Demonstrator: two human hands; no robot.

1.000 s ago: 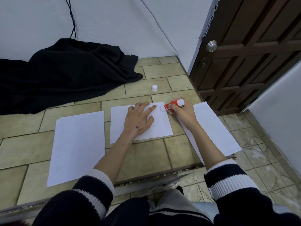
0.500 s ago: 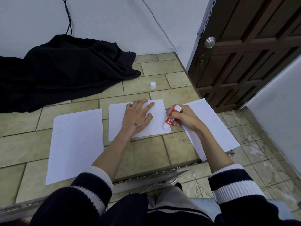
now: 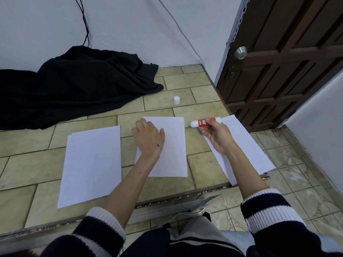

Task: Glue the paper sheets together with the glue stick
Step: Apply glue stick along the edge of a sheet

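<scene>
Three white paper sheets lie on the tiled floor: a left stack (image 3: 91, 164), a middle sheet (image 3: 172, 145) and a right sheet (image 3: 245, 147). My left hand (image 3: 149, 139) rests on the middle sheet's upper left part, fingers curled at its far left corner. My right hand (image 3: 216, 135) holds a red-and-white glue stick (image 3: 203, 122) level, its white tip pointing left, just past the middle sheet's upper right corner and off the paper. The stick's white cap (image 3: 176, 100) stands on a tile farther back.
A black cloth (image 3: 74, 86) is heaped against the white wall at back left, with a black cable (image 3: 85, 25) hanging above it. A brown wooden door (image 3: 289, 58) with a metal knob stands at right. A raised floor edge (image 3: 167, 201) runs near my knees.
My right hand lifted the glue stick from the middle sheet's lower right edge back up beside its upper right corner. My left hand slid left on the sheet and curled its fingers.
</scene>
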